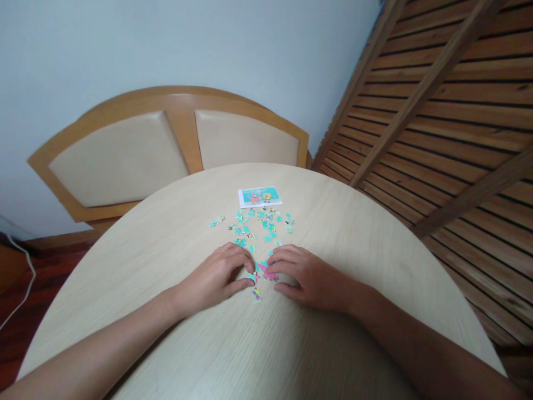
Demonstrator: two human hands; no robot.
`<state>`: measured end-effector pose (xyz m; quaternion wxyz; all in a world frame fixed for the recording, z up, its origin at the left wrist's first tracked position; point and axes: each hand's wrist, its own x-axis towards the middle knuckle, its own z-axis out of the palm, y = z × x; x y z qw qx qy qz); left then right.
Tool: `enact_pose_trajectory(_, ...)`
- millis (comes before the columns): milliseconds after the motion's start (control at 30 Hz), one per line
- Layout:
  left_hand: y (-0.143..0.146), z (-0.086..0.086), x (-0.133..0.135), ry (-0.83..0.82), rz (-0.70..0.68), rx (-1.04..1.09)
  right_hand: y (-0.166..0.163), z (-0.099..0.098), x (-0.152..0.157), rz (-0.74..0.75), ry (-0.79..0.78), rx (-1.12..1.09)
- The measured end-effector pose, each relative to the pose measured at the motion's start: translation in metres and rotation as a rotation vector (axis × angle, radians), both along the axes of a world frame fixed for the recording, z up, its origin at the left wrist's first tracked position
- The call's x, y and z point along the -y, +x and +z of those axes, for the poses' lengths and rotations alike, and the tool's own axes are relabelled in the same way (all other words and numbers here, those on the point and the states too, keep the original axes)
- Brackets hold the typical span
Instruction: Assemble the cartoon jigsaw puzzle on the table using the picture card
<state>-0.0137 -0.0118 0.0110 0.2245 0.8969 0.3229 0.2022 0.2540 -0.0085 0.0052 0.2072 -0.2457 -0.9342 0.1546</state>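
Both of my hands rest on a round light-wood table (166, 239). My left hand (216, 278) pinches a small puzzle piece (251, 276) between thumb and fingers. My right hand (306, 278) has its fingers curled over a joined pink and teal cluster of pieces (266, 270). One more piece (256, 294) lies just below, between the hands. Several loose teal puzzle pieces (258, 225) are scattered beyond the hands. A small reference picture card (260, 196) lies at the far side of the scatter.
A wooden bench back with two beige padded panels (125, 155) stands behind the table against a pale wall. A slatted wooden frame (437, 128) leans at the right. A white cable (25, 278) hangs at the far left.
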Motion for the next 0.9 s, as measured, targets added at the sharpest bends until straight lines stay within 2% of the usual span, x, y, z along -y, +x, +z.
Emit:
enact_pose_trajectory(267,0.004,0.000,0.003,-0.031,-0.028,0.039,0.000,-0.003,-0.001,-0.008,0.018,-0.005)
enact_pose_trajectory(533,0.010,-0.004,0.008,0.004,0.022,0.021,0.000,-0.006,0.000,-0.012,0.049,-0.009)
enact_pose_trajectory(900,0.004,-0.003,0.001,0.027,0.095,-0.010,0.000,-0.003,0.000,-0.013,0.033,0.018)
